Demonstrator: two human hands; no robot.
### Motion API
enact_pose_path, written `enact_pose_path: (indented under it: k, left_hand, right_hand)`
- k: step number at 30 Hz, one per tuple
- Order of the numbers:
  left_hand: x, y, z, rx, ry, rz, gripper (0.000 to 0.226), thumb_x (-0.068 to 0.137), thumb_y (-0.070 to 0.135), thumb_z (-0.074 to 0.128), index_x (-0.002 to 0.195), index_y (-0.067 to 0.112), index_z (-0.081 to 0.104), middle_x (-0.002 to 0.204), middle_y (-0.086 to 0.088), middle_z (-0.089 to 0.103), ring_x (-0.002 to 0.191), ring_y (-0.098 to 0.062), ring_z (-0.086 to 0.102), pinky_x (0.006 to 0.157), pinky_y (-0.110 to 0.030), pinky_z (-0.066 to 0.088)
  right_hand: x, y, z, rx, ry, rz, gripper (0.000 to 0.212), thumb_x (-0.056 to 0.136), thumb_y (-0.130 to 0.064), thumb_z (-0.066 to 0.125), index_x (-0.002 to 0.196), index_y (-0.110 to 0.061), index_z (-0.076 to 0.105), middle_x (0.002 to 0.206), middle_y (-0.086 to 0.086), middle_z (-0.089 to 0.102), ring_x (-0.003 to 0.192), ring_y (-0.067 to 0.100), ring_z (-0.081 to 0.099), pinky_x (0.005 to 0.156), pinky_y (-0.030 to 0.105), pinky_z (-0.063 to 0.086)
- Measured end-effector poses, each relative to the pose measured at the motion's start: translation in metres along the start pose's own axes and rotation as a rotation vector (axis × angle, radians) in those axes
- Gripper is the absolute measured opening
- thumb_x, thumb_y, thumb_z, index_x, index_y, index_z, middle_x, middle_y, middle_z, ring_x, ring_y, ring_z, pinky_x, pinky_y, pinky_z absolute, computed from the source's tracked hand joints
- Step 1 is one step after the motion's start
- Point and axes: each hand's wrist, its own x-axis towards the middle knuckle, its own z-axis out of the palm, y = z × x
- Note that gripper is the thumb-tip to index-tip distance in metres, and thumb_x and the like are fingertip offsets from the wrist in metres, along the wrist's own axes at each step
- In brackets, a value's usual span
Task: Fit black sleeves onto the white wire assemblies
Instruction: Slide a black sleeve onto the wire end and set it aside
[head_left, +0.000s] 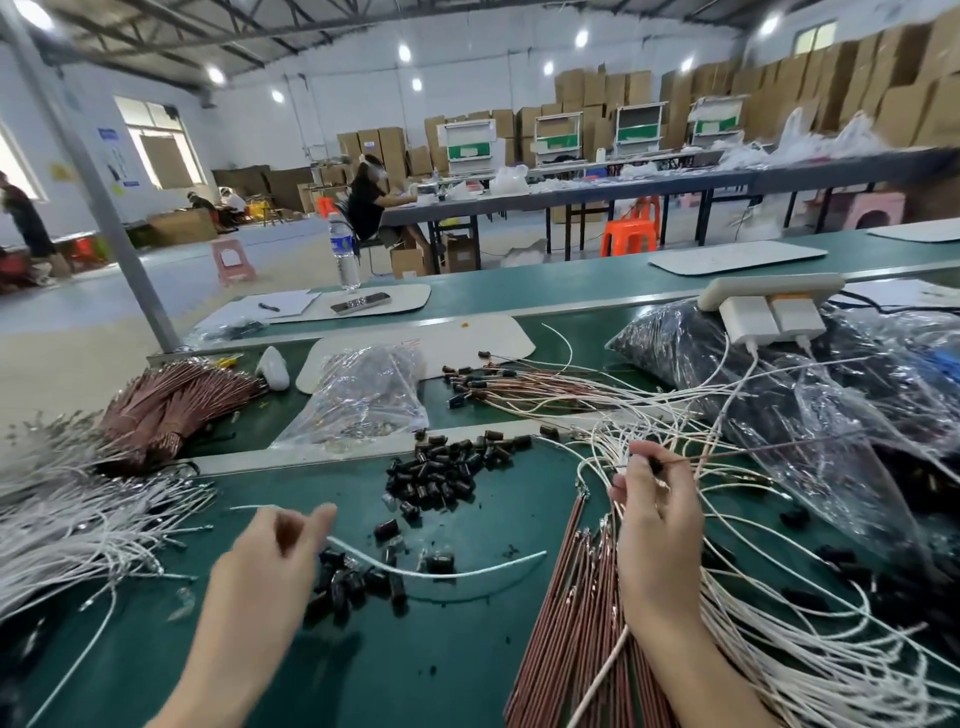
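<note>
The left hand (275, 566) is low over the green bench (415, 665), blurred. Its thumb and curled fingers appear to pinch a white wire (441, 571), which curves off to that hand's right across the bench. The right hand (657, 530) is raised a little, fingertips closed on a black sleeve (655, 464). A thin wire (769, 448) runs from the sleeve out to the right.

Between the two hands, just right of the left one, lie scattered sleeves (358, 579), some under the white wire. Under the right wrist a bundle of brown wires (571, 639) fans toward the near edge. To the right of that hand spreads a tangle of white wires (779, 654), with a few dark sleeves among them. Left of the left hand is a second heap of white wires (78, 530).

Beyond the hands, roughly midway between them, sits a larger pile of black sleeves (447, 467). Farther on is a clear plastic bag (363, 395), with another brown bundle (171, 405) to its left. Past the right hand are dark plastic bags (779, 395), and a white power strip (769, 288) with two chargers plugged in rests on them.

Farther still, a water bottle (344, 249) stands on the next bench. Across the hall a seated person (366, 202) works at a long table before stacked cardboard boxes (602, 98).
</note>
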Motion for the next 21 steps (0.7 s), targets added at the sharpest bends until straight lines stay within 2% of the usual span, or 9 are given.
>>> enact_pose_path:
  k: [3, 5, 6, 8, 11, 14, 16, 18, 21]
  left_hand:
    - [-0.028, 0.0, 0.019, 0.107, -0.114, 0.286, 0.02, 0.085, 0.055, 0.059, 0.091, 0.036, 0.061, 0.082, 0.025, 0.065, 0.078, 0.002, 0.061, 0.069, -0.03, 0.05]
    - [-0.038, 0.003, 0.037, 0.24, -0.137, 0.523, 0.019, 0.085, 0.043, 0.069, 0.103, 0.036, 0.067, 0.099, 0.023, 0.06, 0.091, -0.004, 0.059, 0.076, -0.03, 0.05]
    - [-0.041, 0.006, 0.047, 0.283, -0.166, 0.593, 0.026, 0.082, 0.035, 0.078, 0.107, 0.032, 0.069, 0.104, 0.016, 0.061, 0.094, -0.01, 0.061, 0.077, -0.031, 0.051]
    - [-0.04, 0.015, 0.062, 0.332, -0.187, 0.675, 0.037, 0.075, 0.031, 0.087, 0.108, 0.03, 0.071, 0.104, 0.01, 0.065, 0.094, -0.015, 0.066, 0.078, -0.034, 0.054]
    - [-0.035, 0.029, 0.078, 0.391, -0.17, 0.759, 0.023, 0.077, 0.034, 0.086, 0.094, 0.031, 0.072, 0.089, 0.014, 0.064, 0.084, -0.012, 0.066, 0.075, -0.029, 0.054]
    - [-0.034, 0.034, 0.091, 0.249, -0.173, 0.702, 0.004, 0.093, 0.037, 0.068, 0.094, 0.033, 0.07, 0.088, 0.021, 0.062, 0.087, -0.006, 0.06, 0.085, -0.025, 0.045]
    - [-0.033, 0.033, 0.095, 0.062, -0.179, 0.575, 0.012, 0.096, 0.039, 0.06, 0.102, 0.037, 0.07, 0.09, 0.026, 0.064, 0.089, 0.001, 0.059, 0.086, -0.022, 0.043]
    - [-0.032, 0.032, 0.094, -0.168, -0.177, 0.446, 0.017, 0.093, 0.032, 0.064, 0.106, 0.041, 0.07, 0.089, 0.026, 0.067, 0.087, 0.0, 0.064, 0.078, -0.017, 0.049]
    - [-0.028, 0.03, 0.09, -0.37, -0.101, 0.367, 0.022, 0.088, 0.029, 0.065, 0.107, 0.038, 0.072, 0.098, 0.021, 0.065, 0.088, -0.006, 0.064, 0.069, -0.011, 0.047]
  right_hand:
    - [0.0, -0.001, 0.001, 0.051, -0.052, 0.042, 0.014, 0.105, -0.027, 0.049, 0.109, -0.029, 0.062, 0.101, 0.001, 0.067, 0.093, 0.014, 0.068, 0.088, 0.03, 0.053]
    - [0.001, 0.0, 0.001, 0.118, -0.104, 0.1, 0.015, 0.104, -0.024, 0.052, 0.11, -0.025, 0.066, 0.102, -0.001, 0.068, 0.093, 0.01, 0.07, 0.086, 0.026, 0.056]
    - [0.002, 0.001, 0.001, 0.144, -0.125, 0.124, 0.016, 0.104, -0.02, 0.053, 0.11, -0.023, 0.068, 0.104, 0.0, 0.069, 0.095, 0.009, 0.071, 0.084, 0.021, 0.056]
    - [0.003, 0.003, 0.001, 0.18, -0.155, 0.174, 0.019, 0.102, -0.013, 0.056, 0.109, -0.022, 0.071, 0.102, 0.001, 0.072, 0.096, 0.009, 0.072, 0.082, 0.015, 0.055]
    - [0.006, 0.003, 0.001, 0.243, -0.196, 0.256, 0.024, 0.1, -0.006, 0.057, 0.111, -0.021, 0.073, 0.098, -0.001, 0.075, 0.095, 0.012, 0.073, 0.083, 0.018, 0.057]
    - [0.008, 0.003, 0.001, 0.302, -0.2, 0.291, 0.028, 0.096, -0.004, 0.059, 0.117, -0.018, 0.071, 0.105, 0.009, 0.071, 0.089, 0.013, 0.073, 0.082, 0.02, 0.058]
    - [0.009, 0.002, 0.001, 0.385, -0.197, 0.32, 0.034, 0.089, -0.007, 0.064, 0.122, -0.015, 0.068, 0.106, 0.013, 0.068, 0.087, 0.015, 0.073, 0.08, 0.021, 0.058]
    - [0.011, 0.002, 0.001, 0.482, -0.199, 0.359, 0.042, 0.081, -0.009, 0.065, 0.124, -0.012, 0.066, 0.107, 0.015, 0.068, 0.087, 0.018, 0.073, 0.077, 0.023, 0.059]
    - [0.012, 0.002, 0.001, 0.586, -0.224, 0.421, 0.035, 0.091, 0.002, 0.057, 0.123, -0.009, 0.064, 0.107, 0.015, 0.073, 0.09, 0.022, 0.074, 0.077, 0.027, 0.061]
